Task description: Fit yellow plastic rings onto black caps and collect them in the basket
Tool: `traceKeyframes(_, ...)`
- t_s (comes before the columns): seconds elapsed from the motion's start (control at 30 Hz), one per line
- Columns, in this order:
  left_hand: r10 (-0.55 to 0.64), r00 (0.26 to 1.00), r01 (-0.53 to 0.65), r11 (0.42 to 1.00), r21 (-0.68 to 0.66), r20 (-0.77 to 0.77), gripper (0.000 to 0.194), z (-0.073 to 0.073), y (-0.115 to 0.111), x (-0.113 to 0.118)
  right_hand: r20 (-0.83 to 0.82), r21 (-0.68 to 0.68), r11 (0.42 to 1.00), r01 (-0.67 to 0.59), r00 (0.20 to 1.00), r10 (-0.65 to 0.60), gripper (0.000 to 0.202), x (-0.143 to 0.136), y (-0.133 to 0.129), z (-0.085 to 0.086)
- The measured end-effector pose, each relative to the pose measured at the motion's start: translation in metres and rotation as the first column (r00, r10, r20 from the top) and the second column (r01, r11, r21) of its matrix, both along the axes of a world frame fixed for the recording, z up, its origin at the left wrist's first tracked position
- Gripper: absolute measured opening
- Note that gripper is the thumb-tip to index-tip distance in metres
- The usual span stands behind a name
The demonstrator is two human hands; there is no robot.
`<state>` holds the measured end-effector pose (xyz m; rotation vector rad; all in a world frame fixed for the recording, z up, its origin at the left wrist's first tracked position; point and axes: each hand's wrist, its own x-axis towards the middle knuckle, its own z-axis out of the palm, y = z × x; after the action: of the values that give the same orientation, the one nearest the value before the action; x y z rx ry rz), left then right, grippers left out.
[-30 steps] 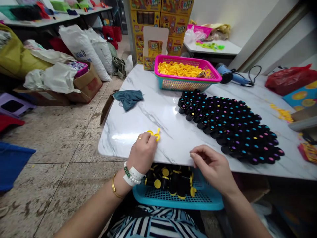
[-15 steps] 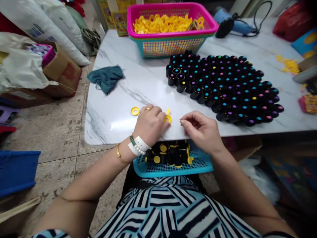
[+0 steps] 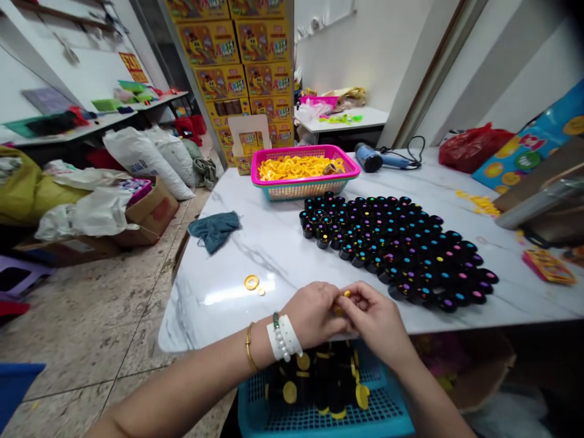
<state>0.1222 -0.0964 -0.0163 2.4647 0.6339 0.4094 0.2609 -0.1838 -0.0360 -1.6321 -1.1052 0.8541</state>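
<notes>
My left hand [image 3: 317, 311] and my right hand [image 3: 376, 319] meet over the table's front edge, fingers closed together on a small yellow plastic piece [image 3: 347, 294]. Most of that piece is hidden by the fingers. On the tabletop to the left lie a yellow plastic ring [image 3: 247, 284] and a tiny yellow bit [image 3: 261, 292]. Below my hands is a blue basket [image 3: 283, 421] holding black cylinders with yellow caps [image 3: 289, 392]. Standing close together on the table to the right are many black cylinders [image 3: 401, 243] with coloured dots on top.
A pink-rimmed basket [image 3: 260, 180] of yellow rings stands at the back of the marble-patterned table [image 3: 205, 310]. A dark teal cloth [image 3: 214, 230] lies left. A blue heat-gun-like tool [image 3: 383, 159] and a red bag [image 3: 474, 149] are at the back right. Yellow boxes [image 3: 269, 45] are stacked behind.
My left hand has left the tabletop and moved right to my right hand, with a yellow piece now between them. The view has tilted up, showing more of the room.
</notes>
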Motion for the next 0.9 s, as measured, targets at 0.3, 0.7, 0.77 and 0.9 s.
traceKeyframes(0.3, 0.501, 0.860, -0.509, 0.857, 0.083, 0.096, 0.048, -0.004, 0.084, 0.036, 0.164, 0.075, 0.996, -0.053, 0.986, 0.040, 0.023, -0.003, -0.006, 0.004)
traceKeyframes(0.7, 0.342, 0.935, -0.331, 0.936, 0.121, -0.088, 0.019, -0.003, 0.047, 0.004, 0.185, -0.001, 1.000, -0.030, 0.982, 0.030, 0.028, 0.014, -0.009, 0.005)
traceKeyframes(0.77, 0.316, 0.944, -0.312, 0.948, 0.055, -0.096, 0.022, -0.001, 0.030, -0.013, 0.282, 0.023, 0.998, -0.050, 0.958, 0.041, 0.020, 0.015, -0.005, 0.006)
traceKeyframes(0.9, 0.326, 0.944, -0.328, 0.943, -0.052, -0.041, 0.026, -0.002, 0.010, -0.030, 0.173, 0.033, 0.999, -0.041, 0.984, 0.035, 0.017, 0.007, 0.007, 0.015)
